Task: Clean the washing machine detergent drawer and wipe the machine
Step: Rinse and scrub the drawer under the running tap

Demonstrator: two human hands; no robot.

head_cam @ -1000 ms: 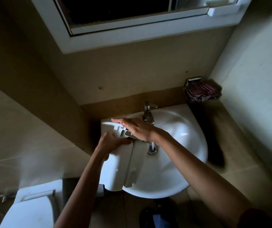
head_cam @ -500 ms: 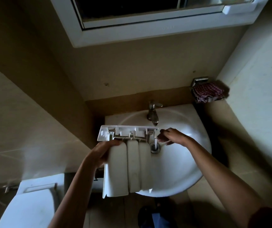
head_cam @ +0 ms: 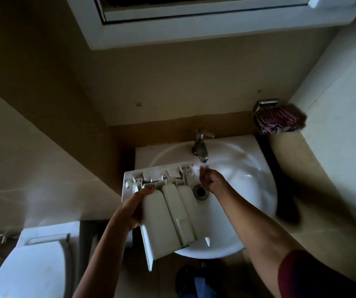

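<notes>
Well, left hand (head_cam: 132,209) grips boxy plastic drawer (head_cam: 169,218)

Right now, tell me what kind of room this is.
Most likely a small bathroom: a white basin with a tap against the wall, a toilet beside it at lower left, and tiled walls. The left hand holds the detergent drawer over the basin.

No readable text, label, brand or number shows on anything here.

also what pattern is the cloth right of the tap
Red-and-white check; the cloth shows best in the head view, though dimly.
</notes>
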